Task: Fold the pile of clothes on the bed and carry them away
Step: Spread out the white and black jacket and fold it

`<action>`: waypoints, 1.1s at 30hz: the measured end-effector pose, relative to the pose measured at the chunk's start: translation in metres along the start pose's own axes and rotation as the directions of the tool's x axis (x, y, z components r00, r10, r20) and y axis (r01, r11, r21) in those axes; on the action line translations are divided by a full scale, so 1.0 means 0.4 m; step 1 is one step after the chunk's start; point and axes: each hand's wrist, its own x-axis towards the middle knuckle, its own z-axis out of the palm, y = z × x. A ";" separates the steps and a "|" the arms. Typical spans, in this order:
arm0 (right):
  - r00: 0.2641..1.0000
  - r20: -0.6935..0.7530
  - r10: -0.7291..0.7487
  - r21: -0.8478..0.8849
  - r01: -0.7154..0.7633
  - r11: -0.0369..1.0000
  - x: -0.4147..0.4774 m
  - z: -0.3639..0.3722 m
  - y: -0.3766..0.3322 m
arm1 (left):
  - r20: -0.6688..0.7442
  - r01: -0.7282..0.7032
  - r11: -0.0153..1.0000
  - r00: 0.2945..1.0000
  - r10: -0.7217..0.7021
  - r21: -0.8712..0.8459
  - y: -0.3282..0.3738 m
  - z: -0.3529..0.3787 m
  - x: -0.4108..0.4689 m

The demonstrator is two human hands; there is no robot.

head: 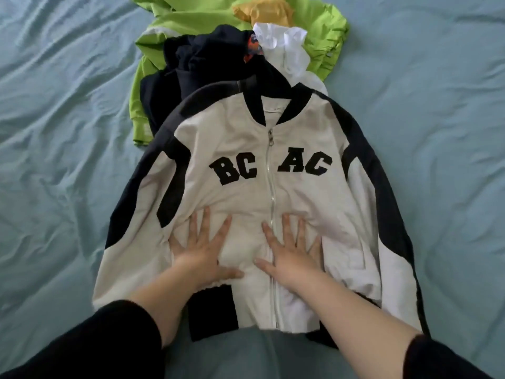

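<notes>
The head camera looks down on a soft cream cloth jacket with black stripes (235,138) lying flat on the bed, front side up, close to the person. Big black letters on its chest read BC and AC. A thin silver zip (271,187) runs down the middle and is closed. The collar and bottom band are black.

The left hand (203,254) lies flat on the jacket, just left of the zip, with its fingers straight and spread wide. The right hand (293,258) lies flat the same way, partly over the zip. Both press on the cloth and hold nothing. The cloth is bunched in small folds around them.

Past the jacket's collar sits a messy pile of clothes: a bright green smooth top (191,20), a dark navy thick top (202,61), a crumpled white cloth (287,47) and a yellow cloth (262,10). The jacket's collar touches the navy top.

The pale blue bed sheet (68,105) is wrinkled all over.
</notes>
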 end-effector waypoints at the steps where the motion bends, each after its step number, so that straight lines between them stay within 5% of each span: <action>1: 1.000 -0.016 0.003 -0.001 -0.004 1.000 0.017 -0.002 -0.004 | 0.006 -0.002 1.000 1.000 0.002 0.001 0.000 -0.006 0.019; 5: 0.999 -0.044 0.018 0.015 -0.018 1.000 0.005 0.002 -0.013 | -0.011 -0.035 0.999 0.999 0.035 -0.010 0.003 0.002 0.005; 9: 0.989 -0.146 -0.008 0.056 0.017 0.998 -0.103 0.031 -0.057 | -0.216 -0.096 0.993 0.973 0.079 -0.072 -0.022 0.040 -0.120; 12: 0.960 -0.206 -0.190 -0.014 0.191 0.981 -0.216 0.106 -0.135 | -0.272 0.019 0.990 0.961 -0.057 -0.141 -0.090 0.119 -0.251; 15: 0.904 -0.196 -0.379 -0.156 0.353 0.923 -0.277 0.182 -0.231 | -0.159 0.239 0.929 0.943 -0.291 -0.282 -0.172 0.202 -0.348; 17: 0.917 -0.160 -0.366 -0.172 0.339 0.925 -0.277 0.211 -0.287 | -0.090 0.284 0.870 0.934 -0.347 -0.403 -0.209 0.231 -0.380; 20: 0.974 -0.042 -0.221 -0.128 0.214 0.968 -0.242 0.220 -0.332 | -0.193 0.164 0.851 0.936 -0.293 -0.498 -0.241 0.227 -0.393; 23: 0.986 0.001 -0.167 -0.134 0.166 0.977 -0.221 0.206 -0.346 | -0.276 0.155 0.921 0.925 -0.263 -0.358 -0.304 0.165 -0.383; 28: 0.993 0.028 -0.113 -0.124 0.115 0.985 -0.227 0.186 -0.357 | -0.385 0.378 0.925 0.848 -0.365 -0.044 -0.506 -0.009 -0.397; 33: 0.986 0.122 -0.112 -0.070 0.121 0.990 -0.216 0.153 -0.397 | -0.201 0.447 0.894 0.877 -0.436 0.014 -0.552 0.001 -0.421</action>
